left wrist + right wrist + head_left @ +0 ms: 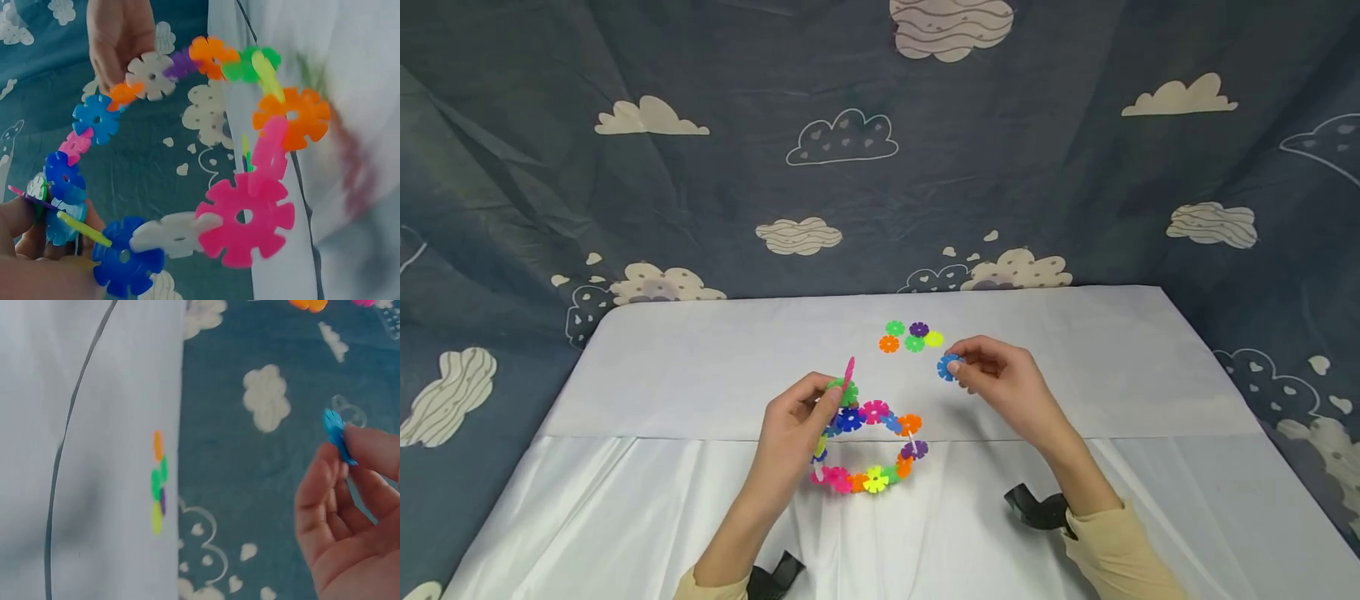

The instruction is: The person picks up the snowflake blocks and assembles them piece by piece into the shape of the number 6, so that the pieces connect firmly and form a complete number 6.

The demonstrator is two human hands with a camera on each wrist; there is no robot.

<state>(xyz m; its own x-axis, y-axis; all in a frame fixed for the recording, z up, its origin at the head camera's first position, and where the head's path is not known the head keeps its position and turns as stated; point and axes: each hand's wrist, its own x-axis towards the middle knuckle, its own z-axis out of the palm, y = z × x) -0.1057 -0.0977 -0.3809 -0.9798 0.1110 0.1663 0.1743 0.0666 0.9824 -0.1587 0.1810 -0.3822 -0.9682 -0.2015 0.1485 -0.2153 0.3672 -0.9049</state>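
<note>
A ring of joined, notched flower-shaped plastic discs (876, 479) in many colours hangs from my left hand (792, 429). Thumb and fingers pinch it at its upper left, by a green disc (848, 393) with a pink disc (849, 372) standing edge-on in it. In the left wrist view the loop shows large, with a pink disc (245, 219) nearest the camera. My right hand (1003, 383) pinches a single blue disc (949, 367) between thumb and fingertips, apart from the ring. The right wrist view shows that blue disc (337, 435) nearly edge-on.
Several loose discs lie grouped on the white table (700, 367) beyond the hands, among them an orange one (889, 344), a purple one (919, 329) and a yellow one (934, 339). A dark cloud-patterned cloth (737, 192) hangs behind the table and at both sides.
</note>
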